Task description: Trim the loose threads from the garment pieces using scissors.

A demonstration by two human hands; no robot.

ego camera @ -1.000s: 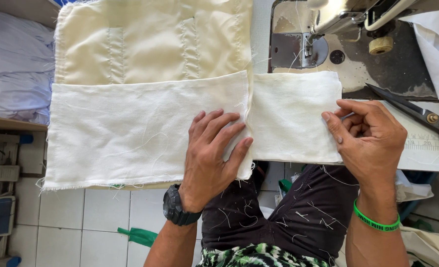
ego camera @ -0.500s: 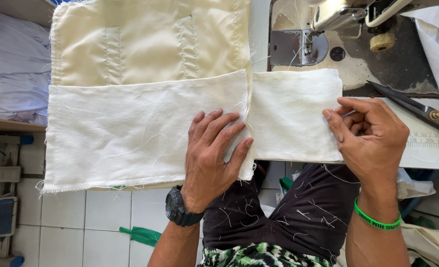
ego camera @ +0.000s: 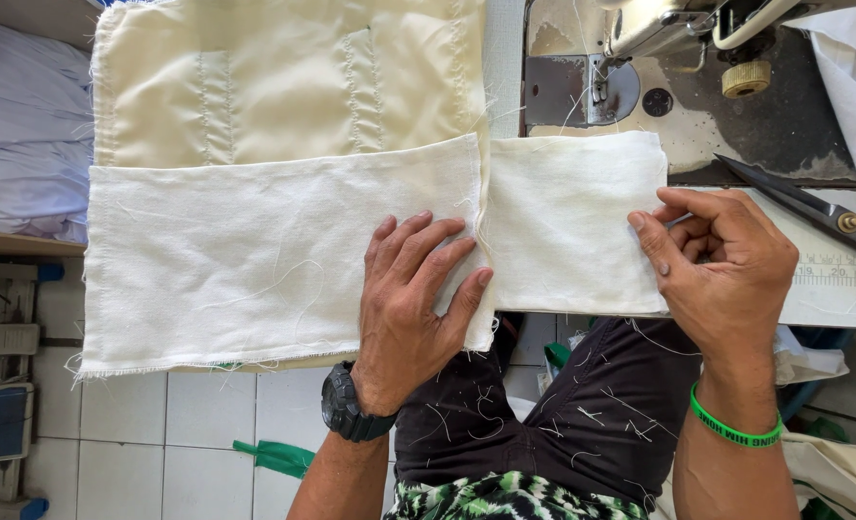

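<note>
A worn grey sewing-machine table (ego camera: pixel 736 144) over a white tiled floor (ego camera: pixel 197 424) is being used as the work surface. A white rectangular woven cloth panel (ego camera: pixel 254 260) is being pressed flat by the left hand (ego camera: pixel 410 303), fingers spread apart beside the seam. At three o'clock from it, a smaller white cloth piece (ego camera: pixel 567 221) is being pinched at its right edge by the right hand (ego camera: pixel 722 265), thumb and fingers clamped together. At twelve o'clock a cream quilted fabric (ego camera: pixel 283 82) is lying; black scissors (ego camera: pixel 813 207) are resting at two o'clock.
</note>
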